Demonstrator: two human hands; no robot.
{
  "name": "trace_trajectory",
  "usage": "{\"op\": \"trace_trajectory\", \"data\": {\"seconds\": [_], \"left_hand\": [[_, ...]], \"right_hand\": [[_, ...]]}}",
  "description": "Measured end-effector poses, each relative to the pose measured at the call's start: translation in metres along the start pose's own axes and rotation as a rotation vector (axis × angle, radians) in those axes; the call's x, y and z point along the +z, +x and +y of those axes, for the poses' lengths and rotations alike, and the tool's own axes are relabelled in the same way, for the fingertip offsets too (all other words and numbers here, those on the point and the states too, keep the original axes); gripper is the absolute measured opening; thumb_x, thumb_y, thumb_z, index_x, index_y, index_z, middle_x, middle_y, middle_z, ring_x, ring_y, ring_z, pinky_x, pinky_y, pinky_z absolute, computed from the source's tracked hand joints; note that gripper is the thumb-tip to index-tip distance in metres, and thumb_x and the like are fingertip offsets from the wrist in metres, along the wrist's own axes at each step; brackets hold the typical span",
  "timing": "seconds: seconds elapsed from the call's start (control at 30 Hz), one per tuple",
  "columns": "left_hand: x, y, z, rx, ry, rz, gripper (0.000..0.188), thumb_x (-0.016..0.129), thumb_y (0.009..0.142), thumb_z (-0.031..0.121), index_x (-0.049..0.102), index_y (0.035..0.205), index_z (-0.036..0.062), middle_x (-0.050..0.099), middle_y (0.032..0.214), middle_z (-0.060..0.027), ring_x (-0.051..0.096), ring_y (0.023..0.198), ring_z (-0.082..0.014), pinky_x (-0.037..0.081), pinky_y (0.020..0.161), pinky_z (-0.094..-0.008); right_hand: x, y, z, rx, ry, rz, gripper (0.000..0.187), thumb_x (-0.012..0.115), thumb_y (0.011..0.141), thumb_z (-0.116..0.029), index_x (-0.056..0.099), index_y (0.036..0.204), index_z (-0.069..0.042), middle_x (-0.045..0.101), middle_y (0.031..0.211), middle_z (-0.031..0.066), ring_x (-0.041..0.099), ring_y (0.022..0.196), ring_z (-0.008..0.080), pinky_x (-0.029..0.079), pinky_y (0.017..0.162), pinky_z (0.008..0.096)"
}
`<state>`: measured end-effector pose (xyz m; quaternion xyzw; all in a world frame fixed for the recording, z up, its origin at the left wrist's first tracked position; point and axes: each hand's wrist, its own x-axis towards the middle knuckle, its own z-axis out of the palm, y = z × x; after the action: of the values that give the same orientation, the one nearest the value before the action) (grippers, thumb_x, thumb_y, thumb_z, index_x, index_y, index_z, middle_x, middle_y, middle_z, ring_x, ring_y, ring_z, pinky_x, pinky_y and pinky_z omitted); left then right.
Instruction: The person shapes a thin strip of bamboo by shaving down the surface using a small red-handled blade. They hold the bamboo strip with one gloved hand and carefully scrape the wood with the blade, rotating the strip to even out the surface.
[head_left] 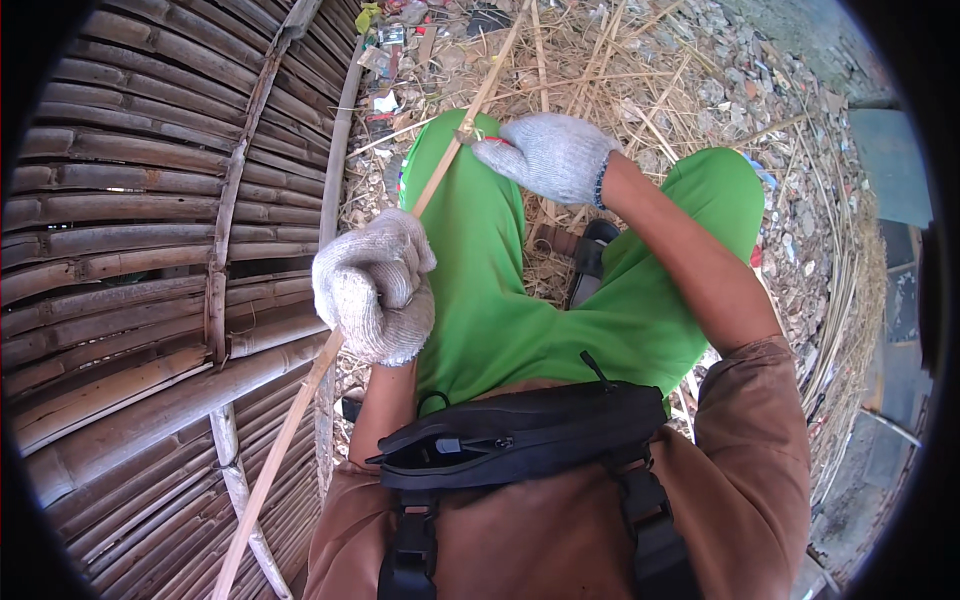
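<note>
A long pale bamboo strip (440, 182) runs slantwise from the far middle past my left side toward the near left. My left hand (375, 287), in a whitish knit glove, is closed around it beside my left knee. Over that knee, my right hand (560, 157), also gloved, is closed with its thumb toward the strip. Something small with a red part (495, 142) shows at its fingertips, where a short, dull piece crosses the strip. The glove hides most of this object, so its kind is unclear.
A bamboo slat wall (150, 210) stands close on my left. Loose straw and thin strips (600, 70) litter the ground among rubble and scraps. My green-trousered legs (480, 300) are bent apart, and a black bag (530, 430) lies across my waist.
</note>
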<state>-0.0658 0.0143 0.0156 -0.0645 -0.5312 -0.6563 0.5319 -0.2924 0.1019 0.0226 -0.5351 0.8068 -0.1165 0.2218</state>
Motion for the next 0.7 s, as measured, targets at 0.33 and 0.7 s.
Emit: {"op": "trace_trajectory", "data": {"seconds": [0.33,0.7], "left_hand": [[0.000,-0.010,0.044,-0.097,0.086,0.009,0.059,0.070,0.101,0.055,0.066,0.091,-0.0026,0.048,0.060,-0.0054,0.049,0.059,-0.0239,0.042,0.054,-0.0368],[0.004,-0.007,0.090,0.001,0.170,-0.187,0.043,0.056,0.112,0.042,0.059,0.091,0.0044,0.046,0.056,0.0025,0.044,0.048,-0.0155,0.044,0.052,-0.0351]], "right_hand": [[-0.006,-0.001,-0.002,-0.004,-0.008,-0.054,0.082,0.035,0.107,-0.072,0.078,0.101,-0.003,0.075,0.098,0.0281,0.073,0.096,0.0475,0.057,0.090,0.0572],[-0.006,0.000,-0.002,-0.017,0.000,-0.046,0.081,0.033,0.108,-0.071,0.078,0.106,-0.004,0.075,0.103,0.0276,0.072,0.102,0.0474,0.056,0.095,0.0562]]}}
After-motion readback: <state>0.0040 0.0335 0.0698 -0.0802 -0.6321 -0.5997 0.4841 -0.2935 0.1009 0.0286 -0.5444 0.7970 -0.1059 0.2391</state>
